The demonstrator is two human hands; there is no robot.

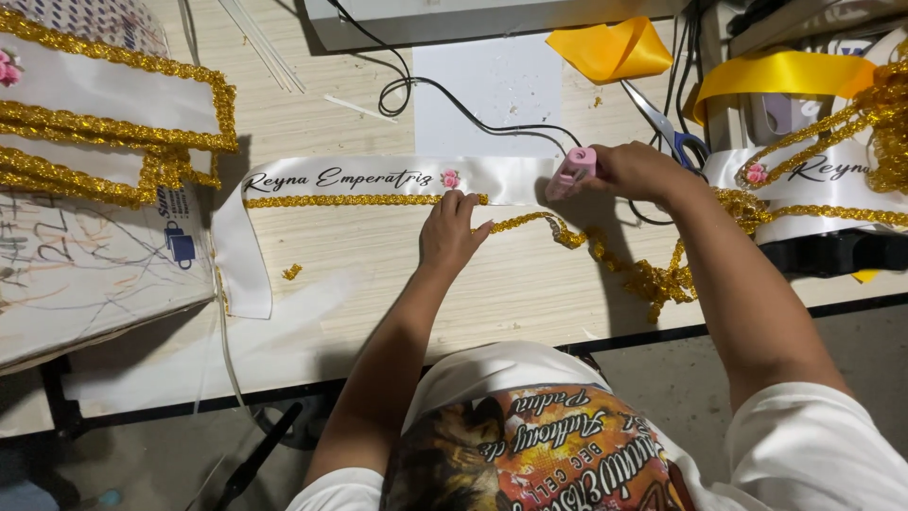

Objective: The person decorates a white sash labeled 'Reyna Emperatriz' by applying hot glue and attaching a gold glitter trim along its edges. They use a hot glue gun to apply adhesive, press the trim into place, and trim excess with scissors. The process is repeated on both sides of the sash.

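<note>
My left hand (452, 230) presses gold trim (364, 201) onto the white sash (492, 176) while my right hand (636, 170) grips what looks like a pink glue gun (574, 170), so the next stretch needs glue.

You had a white satin sash (378, 180) lying flat across the pale wooden bench, black script and a small pink rosette on its face, its left end folded down toward the bench edge. Gold glitter trim (359, 201) ran straight along its lower edge, then trailed loose in a tangle to the right. A small pink glue gun (573, 170) pointed at the sash's right end.
</note>
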